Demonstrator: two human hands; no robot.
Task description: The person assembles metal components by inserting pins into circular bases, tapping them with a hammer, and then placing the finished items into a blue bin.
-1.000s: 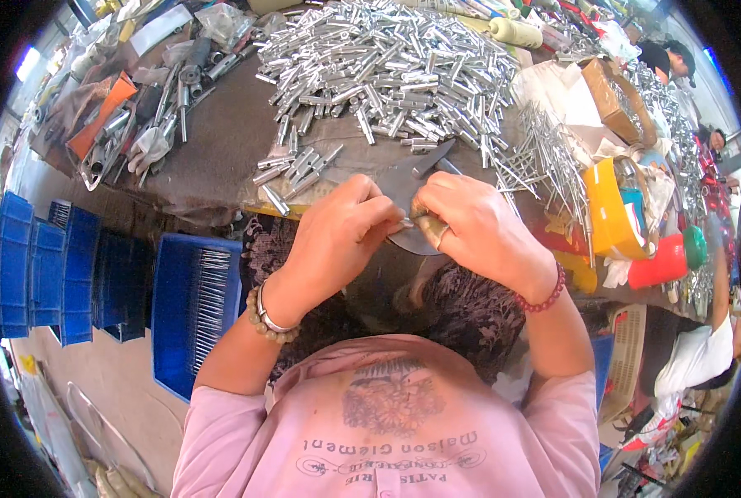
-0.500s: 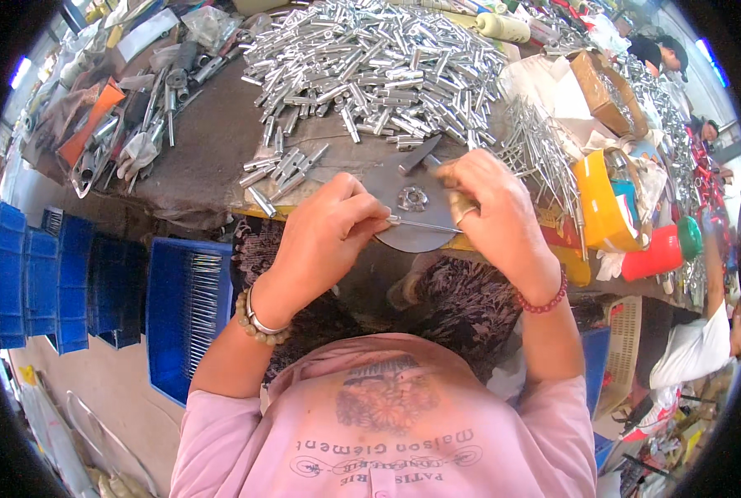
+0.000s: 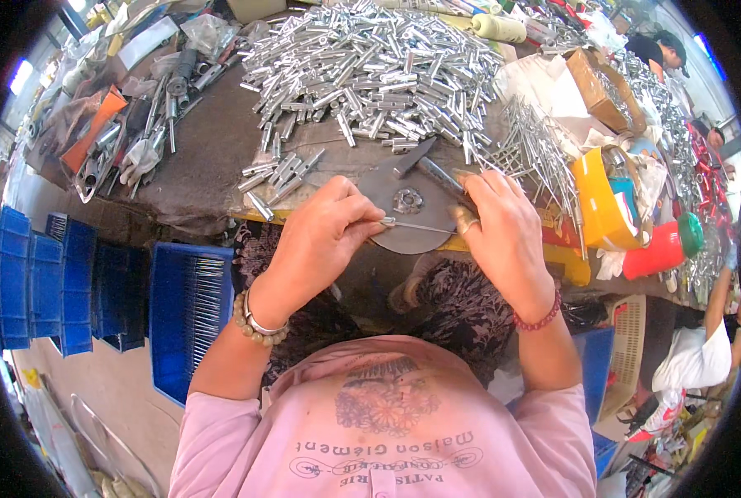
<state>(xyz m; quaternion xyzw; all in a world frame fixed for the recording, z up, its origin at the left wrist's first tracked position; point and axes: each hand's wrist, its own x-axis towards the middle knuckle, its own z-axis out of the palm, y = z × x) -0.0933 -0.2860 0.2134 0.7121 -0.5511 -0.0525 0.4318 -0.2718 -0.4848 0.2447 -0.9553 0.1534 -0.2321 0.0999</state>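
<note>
Pinched in the fingertips of my left hand (image 3: pixel 325 241) is the left end of a thin metal rod (image 3: pixel 420 227), where a small silvery fitting shows. The rod lies over the front of a rounded grey metal plate (image 3: pixel 408 241). My right hand (image 3: pixel 503 228) is closed around the handle of a hammer (image 3: pixel 443 177), its dark wedge-shaped head resting over the plate's far side. A yellowish band circles one right finger, close to the rod's right end; whether that hand also grips the rod, I cannot tell. A shiny round metal piece (image 3: pixel 406 200) sits on the plate.
Beyond the plate rises a large heap of short metal tubes (image 3: pixel 379 70), with several loose tubes (image 3: pixel 291 173) at its left. Thin rods (image 3: pixel 536 141) lie to the right, beside a yellow box (image 3: pixel 607 199). A blue crate (image 3: pixel 167 324) stands lower left. Other people work far right.
My right hand has come slightly down and the hammer handle now shows more clearly, its head shifted a little left. The left hand stays nearly in place, still pinching the rod.
</note>
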